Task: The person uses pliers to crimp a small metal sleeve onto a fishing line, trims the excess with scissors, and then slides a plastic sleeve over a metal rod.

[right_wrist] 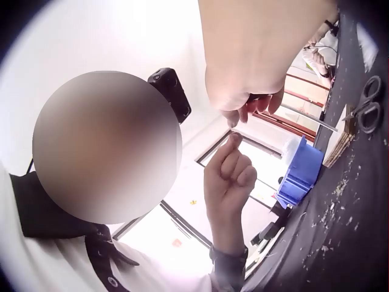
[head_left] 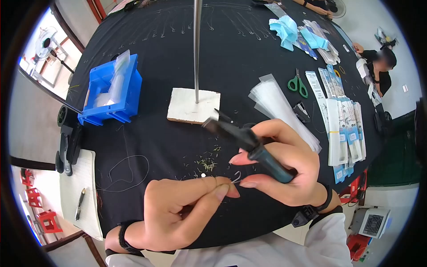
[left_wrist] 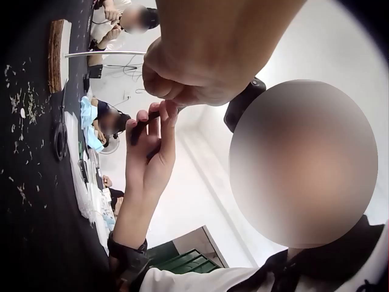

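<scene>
My left hand (head_left: 184, 211) pinches a small loop of thin pale line (head_left: 236, 176) between thumb and forefinger, with the loop sticking out past the fingertips. In my right hand (head_left: 287, 167) lies a dark two-pronged hand tool (head_left: 271, 162), its teal-grey handle against the palm and its blurred prongs pointing up and left, spread apart. The right thumb and forefinger tips are close by the loop. In the left wrist view the right hand (left_wrist: 149, 158) curls around the tool; in the right wrist view the left hand (right_wrist: 228, 179) has its fingers folded, with its fingertip near the right hand.
Clippings (head_left: 207, 164) litter the black cloth beyond my hands. A white block (head_left: 182, 104) carries an upright metal rod (head_left: 196, 53). Around it are a blue bin (head_left: 135, 84), green-handled scissors (head_left: 298, 84), clear sleeves (head_left: 284, 111), packets (head_left: 344, 129) and a notebook (head_left: 80, 191) with a pen.
</scene>
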A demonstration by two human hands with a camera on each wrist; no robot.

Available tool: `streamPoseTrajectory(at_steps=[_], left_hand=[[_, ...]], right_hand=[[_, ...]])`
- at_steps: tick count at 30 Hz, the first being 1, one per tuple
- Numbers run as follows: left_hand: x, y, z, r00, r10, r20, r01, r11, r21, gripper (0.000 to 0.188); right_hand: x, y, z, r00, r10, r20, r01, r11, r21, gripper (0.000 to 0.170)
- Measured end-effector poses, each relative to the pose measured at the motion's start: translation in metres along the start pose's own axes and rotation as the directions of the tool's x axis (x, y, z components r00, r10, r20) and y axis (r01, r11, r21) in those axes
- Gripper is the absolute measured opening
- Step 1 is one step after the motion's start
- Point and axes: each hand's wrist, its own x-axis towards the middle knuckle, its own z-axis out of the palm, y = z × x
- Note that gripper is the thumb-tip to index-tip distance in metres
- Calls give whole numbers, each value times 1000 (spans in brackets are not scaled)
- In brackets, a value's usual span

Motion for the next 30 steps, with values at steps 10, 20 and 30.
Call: streamPoseTrajectory(at_steps=[10, 20, 30], left_hand=[[3, -2, 5, 999, -38, 17, 38, 999, 26, 13], [7, -8, 13, 993, 30, -112, -52, 978, -200, 13], [11, -17, 6, 991, 133, 21, -126, 969, -211, 13]], right_hand=[[-1, -3, -4, 1000, 14, 17, -15, 998, 63, 13], [-2, 11, 2, 946, 202, 253, -307, 810, 500, 11], [-4, 3, 3, 893, 323, 313, -449, 685, 574, 13]])
